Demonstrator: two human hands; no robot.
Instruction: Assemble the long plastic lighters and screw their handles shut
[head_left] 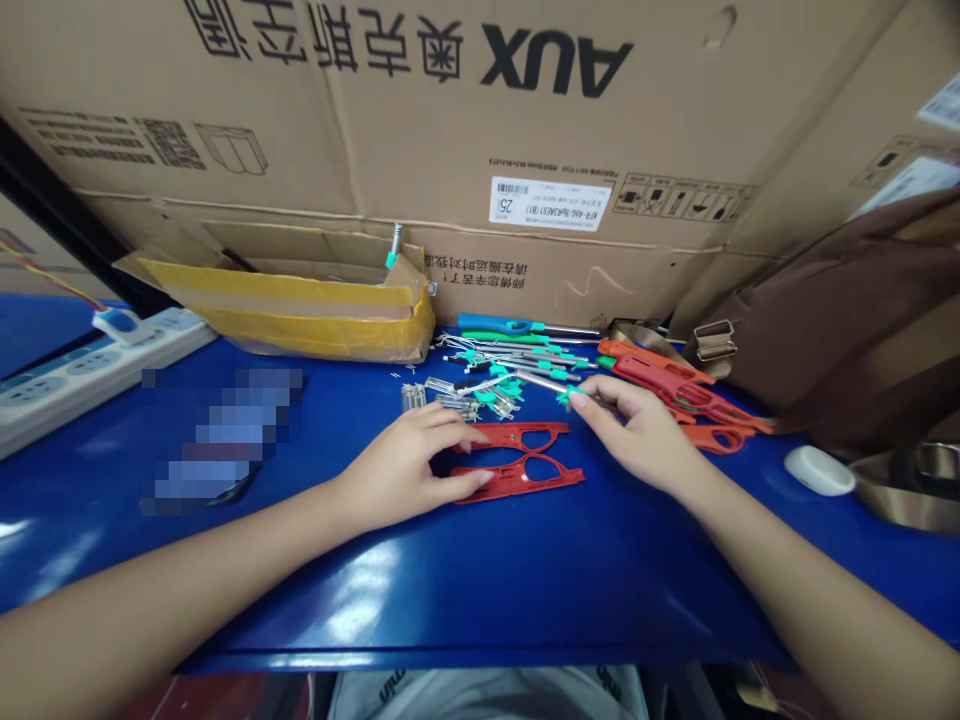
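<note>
Two red plastic lighter shell halves lie side by side on the blue table, an upper half (544, 432) and a lower half (536, 478). My left hand (405, 465) rests over their left ends, fingers apart, with the thumb on the lower half and fingertips at the upper one. Just right of them, my right hand (641, 425) pinches the teal end of a metal lighter tube (541, 381), which points left with a white wire at its far end. Small clear lighter fuel tanks (457, 403) with teal parts lie behind the shells.
More metal tubes (517, 352) and a blue lighter (495, 325) lie at the back. Red and orange shells (675, 385) are heaped at right, near a white mouse-shaped object (819, 470). A yellow-taped carton (300, 310), a power strip (97, 370) and a brown bag (847, 300) stand around.
</note>
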